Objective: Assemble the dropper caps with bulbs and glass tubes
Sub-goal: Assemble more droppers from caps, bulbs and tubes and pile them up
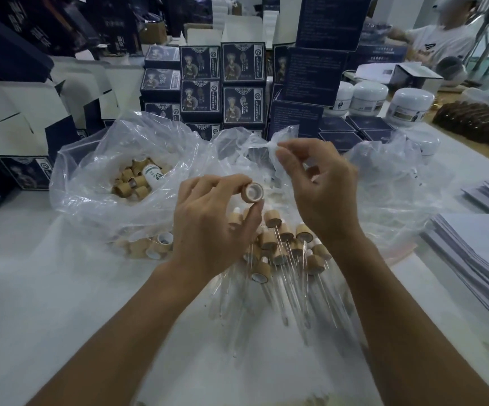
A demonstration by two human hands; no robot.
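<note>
Head view: left hand [214, 221] pinches a bamboo dropper cap [253, 192] at frame centre, its open mouth facing right toward the right hand [316, 186]. Right hand, just beside it, has fingers curled; whether they hold anything cannot be told.

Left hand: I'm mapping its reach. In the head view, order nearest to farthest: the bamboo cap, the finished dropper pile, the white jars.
1. Bamboo cap, pinched in the left hand.
2. Finished dropper pile, just right, on the table.
3. White jars, far back right.
</note>
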